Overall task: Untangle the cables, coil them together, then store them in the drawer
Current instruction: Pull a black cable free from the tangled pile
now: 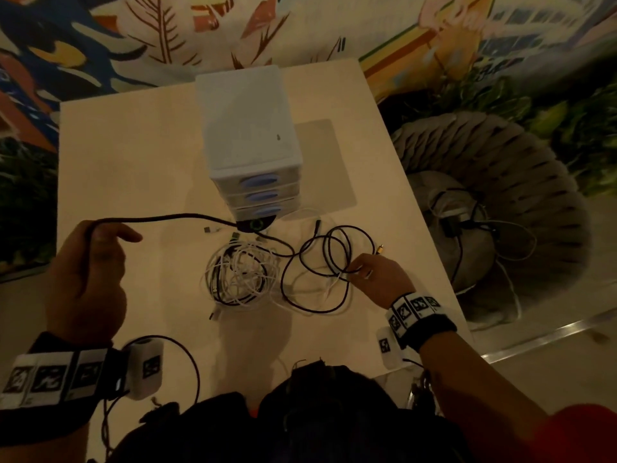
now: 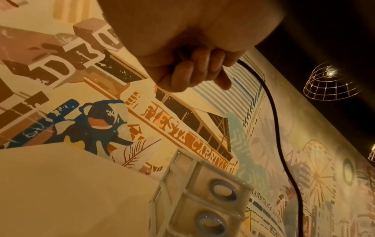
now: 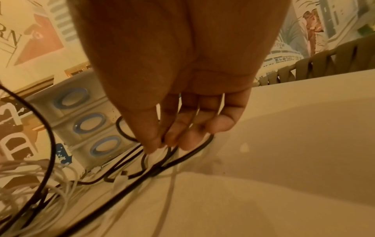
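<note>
My left hand (image 1: 96,242) is raised at the left and grips a thick black cable (image 1: 173,217) that runs right to a dark plug (image 1: 255,224) by the drawer unit; the fist curled round the cable (image 2: 274,112) fills the left wrist view (image 2: 192,72). A tangle of white and black cables (image 1: 242,274) lies mid-table. To its right a thin black cable (image 1: 330,259) lies in loose loops. My right hand (image 1: 365,270) pinches those loops (image 3: 154,168) with thumb and fingertips (image 3: 172,139). A small white drawer unit (image 1: 247,138) with blue handles (image 3: 83,125) stands behind, its drawers closed.
The cream table (image 1: 133,162) ends close on the right, beside a grey woven chair (image 1: 500,182) holding more cables. A grey mat (image 1: 325,162) lies right of the drawer unit. A small loose connector (image 1: 208,229) lies near the plug.
</note>
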A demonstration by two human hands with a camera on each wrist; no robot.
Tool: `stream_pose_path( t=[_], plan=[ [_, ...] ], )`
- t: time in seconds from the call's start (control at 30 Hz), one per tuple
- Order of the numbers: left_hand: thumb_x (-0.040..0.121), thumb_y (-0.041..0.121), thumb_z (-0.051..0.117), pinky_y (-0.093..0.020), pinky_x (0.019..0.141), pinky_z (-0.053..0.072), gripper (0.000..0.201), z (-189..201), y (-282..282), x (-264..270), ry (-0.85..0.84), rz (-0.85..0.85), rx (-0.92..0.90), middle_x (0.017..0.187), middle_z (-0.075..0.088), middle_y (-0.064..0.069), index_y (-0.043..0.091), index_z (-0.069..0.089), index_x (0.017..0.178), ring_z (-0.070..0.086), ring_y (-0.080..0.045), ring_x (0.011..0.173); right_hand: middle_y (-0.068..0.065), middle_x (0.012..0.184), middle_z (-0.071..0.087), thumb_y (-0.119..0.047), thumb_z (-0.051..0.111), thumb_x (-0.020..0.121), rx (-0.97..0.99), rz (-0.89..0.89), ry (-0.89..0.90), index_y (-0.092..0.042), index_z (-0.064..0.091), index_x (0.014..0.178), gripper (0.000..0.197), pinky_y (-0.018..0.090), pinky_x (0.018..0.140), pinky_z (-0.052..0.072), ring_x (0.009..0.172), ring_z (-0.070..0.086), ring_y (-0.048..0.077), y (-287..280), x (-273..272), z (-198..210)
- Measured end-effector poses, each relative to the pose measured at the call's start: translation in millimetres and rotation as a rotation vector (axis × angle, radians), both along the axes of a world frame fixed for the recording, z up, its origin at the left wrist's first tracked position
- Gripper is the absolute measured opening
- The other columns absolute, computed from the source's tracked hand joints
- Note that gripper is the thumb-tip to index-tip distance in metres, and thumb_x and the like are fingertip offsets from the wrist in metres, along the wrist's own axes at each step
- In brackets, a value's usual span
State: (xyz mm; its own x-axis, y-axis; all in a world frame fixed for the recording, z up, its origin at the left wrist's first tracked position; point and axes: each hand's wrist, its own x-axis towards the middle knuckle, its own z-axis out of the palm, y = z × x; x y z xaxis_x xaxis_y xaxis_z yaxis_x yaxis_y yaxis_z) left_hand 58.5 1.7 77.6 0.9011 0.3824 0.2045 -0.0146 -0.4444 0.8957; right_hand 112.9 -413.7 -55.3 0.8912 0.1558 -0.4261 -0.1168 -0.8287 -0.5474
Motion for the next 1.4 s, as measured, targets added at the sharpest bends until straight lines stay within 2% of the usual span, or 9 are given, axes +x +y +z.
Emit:
stream_pose_path(
  t=[0.1, 0.33, 0.5, 0.73, 0.9, 1.03, 1.13, 1.27, 1.4],
  plan=[
    [0.100, 0.068, 0.035, -0.031, 0.040, 0.019, 0.048, -2.6, 23.2, 5.8, 0.129, 0.028, -0.029, 0.050, 0.042, 0.009, 0.030, 0.063, 0.091, 0.032, -0.004, 0.038, -0.011, 0.079, 0.064, -0.040, 0.062, 0.096, 0.099, -0.054, -0.057, -0.031, 0.060, 0.101, 0.010, 0.024, 0.067, 0.044, 0.073, 0.060, 0.007, -4.3, -0.1, 2.6],
    [0.107, 0.051, 0.031, -0.036, 0.040, 0.020, 0.044, 16.6, -11.0, -0.3, 0.035, -0.056, 0.115, 0.055, 0.038, -0.001, 0.019, 0.058, 0.098, 0.028, -0.016, 0.042, -0.005, 0.087, 0.068, -0.035, 0.052, 0.102, 0.297, -0.270, -0.184, -0.030, 0.055, 0.106, 0.007, 0.026, 0.070, 0.049, 0.073, 0.066, 0.012, -23.9, 4.5, 19.7],
    [0.105, 0.058, 0.032, -0.036, 0.041, 0.023, 0.039, 17.1, -18.5, 4.9, 0.074, -0.089, 0.158, 0.057, 0.041, 0.000, 0.033, 0.060, 0.096, 0.031, -0.016, 0.044, -0.008, 0.086, 0.068, -0.037, 0.055, 0.100, 0.236, -0.276, -0.191, -0.029, 0.057, 0.106, 0.010, 0.019, 0.064, 0.045, 0.073, 0.067, 0.008, -40.6, 10.6, 27.9],
    [0.103, 0.061, 0.030, -0.034, 0.041, 0.025, 0.036, 24.3, -22.8, 5.5, 0.101, -0.126, 0.227, 0.052, 0.037, -0.014, 0.043, 0.061, 0.095, 0.031, -0.023, 0.042, -0.009, 0.086, 0.065, -0.037, 0.066, 0.093, 0.102, -0.143, -0.083, -0.031, 0.063, 0.105, 0.013, 0.024, 0.067, 0.046, 0.074, 0.060, 0.004, -37.3, 4.8, 13.1],
    [0.103, 0.060, 0.032, -0.034, 0.044, 0.025, 0.035, 38.6, -30.4, -3.6, 0.105, -0.204, 0.190, 0.053, 0.040, -0.002, 0.042, 0.061, 0.094, 0.031, -0.020, 0.042, -0.003, 0.078, 0.062, -0.020, 0.072, 0.085, 0.127, -0.271, -0.011, -0.027, 0.045, 0.106, 0.036, 0.027, 0.062, 0.043, 0.066, 0.060, 0.012, -36.0, -11.1, 10.1],
    [0.104, 0.045, 0.033, -0.025, 0.042, 0.028, 0.035, 56.9, -52.3, -6.5, 0.101, -0.383, 0.203, 0.055, 0.050, 0.007, 0.033, 0.064, 0.094, 0.035, -0.004, 0.040, -0.005, 0.067, 0.061, -0.043, 0.067, 0.090, 0.004, -0.076, 0.049, -0.026, 0.057, 0.085, 0.020, 0.027, 0.063, 0.043, 0.064, 0.058, 0.009, -22.8, -21.5, 29.8],
    [0.100, 0.031, 0.040, -0.016, 0.058, 0.039, 0.032, 61.8, -74.6, -1.4, 0.097, -0.616, 0.219, 0.078, 0.064, 0.018, 0.025, 0.071, 0.096, 0.054, 0.005, 0.060, 0.000, 0.064, 0.069, -0.064, 0.043, 0.097, 0.179, -0.062, 0.191, -0.022, 0.071, 0.079, 0.053, 0.031, 0.063, 0.054, 0.057, 0.065, 0.013, -2.0, -21.1, 50.3],
    [0.094, 0.034, 0.058, -0.028, 0.056, 0.046, 0.020, 52.4, -104.0, 3.5, 0.214, -0.983, 0.352, 0.076, 0.058, 0.017, 0.037, 0.077, 0.097, 0.056, -0.003, 0.061, 0.012, 0.077, 0.076, -0.075, 0.027, 0.094, 0.438, -0.252, 0.474, -0.010, 0.075, 0.095, 0.081, 0.030, 0.062, 0.049, 0.061, 0.071, 0.026, 19.4, -2.5, 47.6],
    [0.093, 0.046, 0.061, -0.023, 0.056, 0.045, 0.018, 33.4, -137.9, 1.1, 0.282, -1.196, 0.515, 0.070, 0.052, 0.015, 0.046, 0.075, 0.104, 0.053, -0.003, 0.062, 0.013, 0.087, 0.077, -0.076, 0.042, 0.090, 0.440, -0.208, 0.633, -0.011, 0.070, 0.110, 0.074, 0.031, 0.067, 0.052, 0.071, 0.073, 0.029, 31.4, 10.9, 29.9]
  ],
)
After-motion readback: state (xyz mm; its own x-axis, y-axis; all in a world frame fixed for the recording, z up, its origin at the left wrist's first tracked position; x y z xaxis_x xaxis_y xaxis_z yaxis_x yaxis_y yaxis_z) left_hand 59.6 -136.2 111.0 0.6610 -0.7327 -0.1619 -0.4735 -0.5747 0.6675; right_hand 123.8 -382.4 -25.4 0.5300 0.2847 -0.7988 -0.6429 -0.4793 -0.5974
